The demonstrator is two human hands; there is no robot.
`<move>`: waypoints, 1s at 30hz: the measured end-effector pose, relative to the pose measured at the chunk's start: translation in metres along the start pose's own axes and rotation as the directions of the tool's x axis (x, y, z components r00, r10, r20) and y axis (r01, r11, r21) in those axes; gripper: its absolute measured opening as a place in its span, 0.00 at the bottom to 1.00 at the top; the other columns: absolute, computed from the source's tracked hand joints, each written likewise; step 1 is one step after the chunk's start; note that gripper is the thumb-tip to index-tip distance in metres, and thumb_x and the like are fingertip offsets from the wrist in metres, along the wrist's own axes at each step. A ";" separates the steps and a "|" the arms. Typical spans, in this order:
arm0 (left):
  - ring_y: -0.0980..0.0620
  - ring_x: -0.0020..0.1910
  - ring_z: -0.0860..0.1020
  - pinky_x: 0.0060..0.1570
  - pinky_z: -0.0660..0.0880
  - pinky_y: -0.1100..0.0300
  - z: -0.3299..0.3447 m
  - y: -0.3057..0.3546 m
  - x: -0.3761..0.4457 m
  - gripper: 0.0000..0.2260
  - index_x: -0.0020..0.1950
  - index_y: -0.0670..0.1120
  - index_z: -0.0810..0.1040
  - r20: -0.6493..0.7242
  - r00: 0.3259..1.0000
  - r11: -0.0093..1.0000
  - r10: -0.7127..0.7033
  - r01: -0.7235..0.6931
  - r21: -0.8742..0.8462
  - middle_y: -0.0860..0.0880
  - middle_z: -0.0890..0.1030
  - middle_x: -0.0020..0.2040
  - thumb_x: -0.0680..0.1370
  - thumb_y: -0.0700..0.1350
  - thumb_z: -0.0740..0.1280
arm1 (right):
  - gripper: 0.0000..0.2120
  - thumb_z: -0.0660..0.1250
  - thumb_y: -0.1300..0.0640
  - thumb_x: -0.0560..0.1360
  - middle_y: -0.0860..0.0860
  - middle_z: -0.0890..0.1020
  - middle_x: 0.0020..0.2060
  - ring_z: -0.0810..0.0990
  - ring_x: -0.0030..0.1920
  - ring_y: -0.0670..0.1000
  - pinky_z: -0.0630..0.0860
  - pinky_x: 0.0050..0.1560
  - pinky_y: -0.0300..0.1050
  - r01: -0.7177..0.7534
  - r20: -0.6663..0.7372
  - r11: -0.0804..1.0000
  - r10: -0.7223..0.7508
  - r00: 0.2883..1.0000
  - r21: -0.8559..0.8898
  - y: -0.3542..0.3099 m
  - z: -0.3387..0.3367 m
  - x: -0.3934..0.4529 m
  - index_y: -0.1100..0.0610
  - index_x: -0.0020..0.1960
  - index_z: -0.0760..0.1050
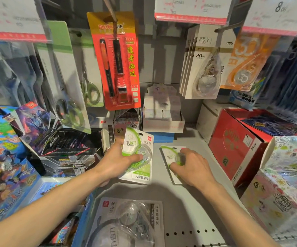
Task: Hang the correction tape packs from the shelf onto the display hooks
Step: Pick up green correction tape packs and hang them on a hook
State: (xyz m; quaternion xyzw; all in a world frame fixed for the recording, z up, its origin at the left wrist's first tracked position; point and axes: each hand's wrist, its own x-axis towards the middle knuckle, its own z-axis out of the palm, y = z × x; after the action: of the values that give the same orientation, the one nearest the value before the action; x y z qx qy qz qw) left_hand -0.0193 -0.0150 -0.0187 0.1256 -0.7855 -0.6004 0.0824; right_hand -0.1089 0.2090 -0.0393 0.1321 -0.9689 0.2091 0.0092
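My left hand (116, 162) grips a green-and-white correction tape pack (140, 143), lifted a little above the grey shelf (185, 207), thumb across its clear blister. My right hand (192, 164) curls over a second green pack (169, 154) that lies on the shelf, fingers on its blister. A third pack with a clear dispenser (128, 220) lies flat at the shelf's front. Above right, white 40m correction tape packs (203, 63) and an orange one (245, 65) hang on a display hook (226, 28).
A red pen card (116, 63) and scissors cards (90, 75) hang at the back left. Trading card boxes (67, 150) crowd the left, red boxes (236, 145) and patterned boxes (286, 184) the right. An open white carton (163, 114) stands at the back.
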 end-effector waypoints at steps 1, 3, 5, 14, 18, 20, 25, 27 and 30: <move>0.61 0.43 0.86 0.46 0.80 0.63 0.001 0.000 0.000 0.17 0.52 0.55 0.74 -0.002 1.000 1.000 -0.010 0.010 -0.005 0.64 0.87 0.43 0.74 0.38 0.77 | 0.27 0.70 0.44 0.71 0.53 0.83 0.60 0.81 0.56 0.57 0.72 0.47 0.45 -0.002 -0.021 0.998 0.003 1.000 0.063 0.002 -0.004 -0.001 0.52 0.67 0.75; 0.58 0.45 0.87 0.49 0.82 0.59 0.003 -0.001 0.001 0.17 0.53 0.54 0.74 -0.017 0.999 0.999 -0.030 0.030 -0.015 0.57 0.88 0.45 0.74 0.40 0.78 | 0.26 0.72 0.43 0.71 0.49 0.83 0.60 0.80 0.54 0.52 0.69 0.48 0.42 0.025 -0.063 0.977 -0.012 0.998 0.212 0.005 -0.011 -0.005 0.48 0.68 0.75; 0.55 0.48 0.87 0.52 0.82 0.56 0.006 0.002 0.000 0.18 0.54 0.53 0.73 -0.033 0.999 0.999 -0.037 0.036 -0.028 0.53 0.88 0.49 0.73 0.42 0.79 | 0.26 0.73 0.43 0.71 0.44 0.81 0.60 0.78 0.54 0.45 0.72 0.50 0.40 0.097 -0.101 0.930 -0.065 0.993 0.356 0.005 -0.015 -0.011 0.45 0.68 0.75; 0.50 0.49 0.88 0.50 0.84 0.53 0.018 0.014 -0.005 0.18 0.57 0.47 0.76 -0.023 0.999 0.986 -0.043 0.039 -0.162 0.47 0.88 0.51 0.73 0.38 0.79 | 0.29 0.73 0.41 0.75 0.40 0.72 0.69 0.70 0.69 0.39 0.61 0.68 0.26 0.390 -0.159 0.856 -0.356 0.921 0.341 -0.017 -0.008 -0.036 0.51 0.73 0.74; 0.50 0.52 0.87 0.57 0.81 0.50 0.015 0.014 -0.008 0.19 0.58 0.48 0.75 -0.021 1.000 0.989 -0.020 0.016 -0.144 0.49 0.88 0.52 0.73 0.37 0.79 | 0.24 0.70 0.45 0.79 0.39 0.71 0.70 0.68 0.69 0.31 0.63 0.70 0.28 0.347 -0.161 0.841 -0.307 0.938 0.415 -0.011 -0.009 -0.039 0.47 0.73 0.73; 0.54 0.51 0.87 0.53 0.82 0.58 0.015 0.015 -0.011 0.20 0.59 0.48 0.74 -0.002 1.000 0.990 0.019 -0.019 -0.136 0.50 0.88 0.52 0.73 0.38 0.79 | 0.26 0.74 0.49 0.77 0.35 0.76 0.62 0.74 0.59 0.24 0.69 0.56 0.20 0.182 -0.058 0.762 -0.188 0.981 0.622 -0.007 -0.014 -0.040 0.45 0.71 0.69; 0.57 0.51 0.86 0.46 0.81 0.67 0.017 0.022 -0.019 0.22 0.62 0.49 0.74 0.047 0.992 0.985 0.113 -0.106 -0.138 0.53 0.88 0.52 0.73 0.39 0.79 | 0.28 0.80 0.61 0.69 0.53 0.89 0.49 0.89 0.46 0.53 0.82 0.37 0.38 -0.096 0.155 0.422 -0.108 0.982 0.901 0.007 -0.023 -0.039 0.59 0.66 0.74; 0.56 0.54 0.86 0.51 0.82 0.63 0.015 0.026 -0.023 0.22 0.64 0.48 0.74 0.055 0.987 0.979 0.153 -0.144 -0.142 0.54 0.88 0.54 0.74 0.39 0.78 | 0.31 0.81 0.60 0.66 0.56 0.89 0.50 0.89 0.47 0.56 0.82 0.36 0.40 -0.103 0.155 0.356 -0.118 0.981 0.929 0.006 -0.030 -0.042 0.59 0.65 0.72; 0.56 0.56 0.85 0.56 0.81 0.58 0.008 0.033 -0.030 0.22 0.63 0.48 0.74 0.005 0.977 0.967 0.215 -0.213 -0.143 0.55 0.87 0.55 0.73 0.39 0.78 | 0.34 0.81 0.58 0.63 0.58 0.89 0.51 0.89 0.48 0.59 0.84 0.39 0.45 -0.082 0.133 0.323 -0.140 0.981 0.943 -0.001 -0.043 -0.046 0.59 0.65 0.71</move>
State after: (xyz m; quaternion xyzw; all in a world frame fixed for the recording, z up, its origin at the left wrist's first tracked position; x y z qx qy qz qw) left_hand 0.0043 0.0094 0.0117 0.0280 -0.7507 -0.6434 0.1475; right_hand -0.0661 0.2374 -0.0030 0.1495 -0.6593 0.7197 -0.1579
